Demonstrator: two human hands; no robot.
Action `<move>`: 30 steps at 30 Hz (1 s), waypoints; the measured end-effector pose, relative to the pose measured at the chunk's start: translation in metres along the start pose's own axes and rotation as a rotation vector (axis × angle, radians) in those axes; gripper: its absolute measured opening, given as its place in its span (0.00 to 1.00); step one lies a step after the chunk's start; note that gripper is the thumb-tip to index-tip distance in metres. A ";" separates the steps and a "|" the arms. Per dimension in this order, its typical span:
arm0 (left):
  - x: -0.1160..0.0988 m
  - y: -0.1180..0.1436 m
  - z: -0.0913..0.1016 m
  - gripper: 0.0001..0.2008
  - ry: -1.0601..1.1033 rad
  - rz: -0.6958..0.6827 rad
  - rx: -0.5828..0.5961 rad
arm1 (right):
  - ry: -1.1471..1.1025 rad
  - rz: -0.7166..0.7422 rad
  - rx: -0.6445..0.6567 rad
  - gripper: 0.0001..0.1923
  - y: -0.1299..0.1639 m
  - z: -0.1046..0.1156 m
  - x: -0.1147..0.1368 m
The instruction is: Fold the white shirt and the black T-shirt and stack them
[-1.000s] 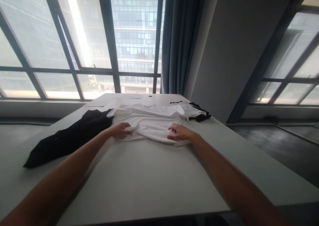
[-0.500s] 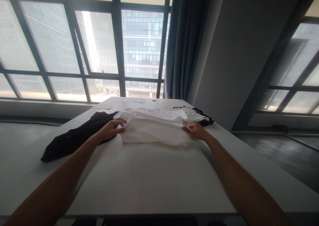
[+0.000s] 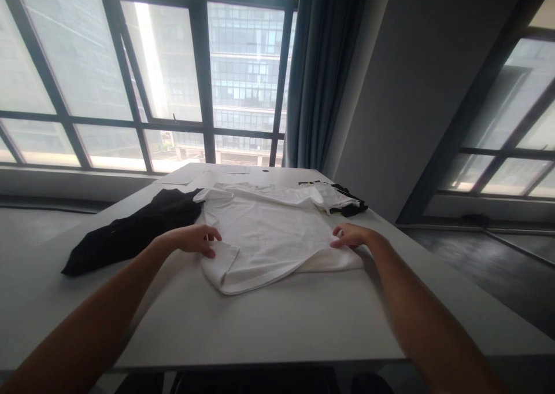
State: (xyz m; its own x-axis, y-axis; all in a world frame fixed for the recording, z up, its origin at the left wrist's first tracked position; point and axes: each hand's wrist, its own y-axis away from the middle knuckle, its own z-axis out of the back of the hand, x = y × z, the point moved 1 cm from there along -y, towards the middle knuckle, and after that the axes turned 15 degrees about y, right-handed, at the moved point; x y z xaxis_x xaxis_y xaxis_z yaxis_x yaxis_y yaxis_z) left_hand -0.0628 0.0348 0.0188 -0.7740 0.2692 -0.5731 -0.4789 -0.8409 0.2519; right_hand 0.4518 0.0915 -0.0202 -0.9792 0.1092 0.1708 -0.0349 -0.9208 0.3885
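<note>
Two hands are on the soft white T-shirt (image 3: 269,229), which lies across the middle of the smooth white table (image 3: 260,330), its near edge towards you and its far part rumpled. Your left hand (image 3: 195,239) has finger and thumb set narrowly at a turned-up flap by the near left corner, and it seems to pinch the cloth. Your right hand (image 3: 352,236) is also narrow, apparently gripping the right side, where the near edge folds back beneath your fingers. How firm either hold is, you cannot tell from here.

By the look of it, you are at the spreading-out step. The next move seems to call for easing both turned-up corners down flat and drawing the near edge straight, with a light, even pull, since thin cloth like this likely creases easily.

Beside the shirt on your left lies a long, crumpled black fabric garment (image 3: 134,229) with one tiny reddish mark, too small to read. Beyond your right hand sits a bunched black cloth (image 3: 356,209); slight yellowish touches show near it, but no lettering. You can make out no brand or label on the shirt.
</note>
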 end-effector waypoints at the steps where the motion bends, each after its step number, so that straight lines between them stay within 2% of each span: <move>1: -0.001 0.000 0.000 0.29 -0.016 -0.001 0.010 | -0.009 0.000 0.017 0.35 0.000 0.000 0.000; 6: 0.010 0.007 0.013 0.24 0.055 -0.001 0.052 | -0.058 0.057 0.072 0.26 0.000 0.000 -0.010; 10: 0.031 0.036 0.039 0.23 0.285 0.003 0.058 | -0.037 0.093 0.068 0.20 0.005 0.007 -0.015; 14: 0.045 0.059 0.056 0.27 0.404 0.014 0.031 | 0.015 0.072 0.097 0.20 0.014 0.014 -0.012; 17: 0.040 0.055 0.052 0.31 0.377 0.057 0.053 | 0.021 0.079 0.150 0.24 0.017 0.013 -0.003; 20: 0.022 0.040 0.038 0.30 0.244 0.131 0.123 | 0.025 0.084 0.156 0.26 0.018 0.012 0.005; 24: -0.001 0.031 0.023 0.29 0.062 0.187 0.162 | -0.097 0.242 0.092 0.27 0.030 0.016 0.004; 27: -0.002 0.046 0.026 0.29 0.063 0.156 0.120 | -0.216 0.372 0.014 0.30 0.054 0.022 -0.011; 30: 0.009 0.075 0.039 0.27 0.077 0.083 0.043 | -0.240 0.423 0.013 0.33 0.084 0.026 -0.031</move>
State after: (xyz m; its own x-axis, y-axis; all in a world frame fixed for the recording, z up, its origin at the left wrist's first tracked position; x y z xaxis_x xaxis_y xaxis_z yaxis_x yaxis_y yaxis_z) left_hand -0.1223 -0.0075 0.0628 -0.7785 0.1617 -0.6064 -0.4332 -0.8376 0.3327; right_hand 0.4846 0.0211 0.0307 -0.8330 -0.1889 0.5199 0.3601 -0.8986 0.2505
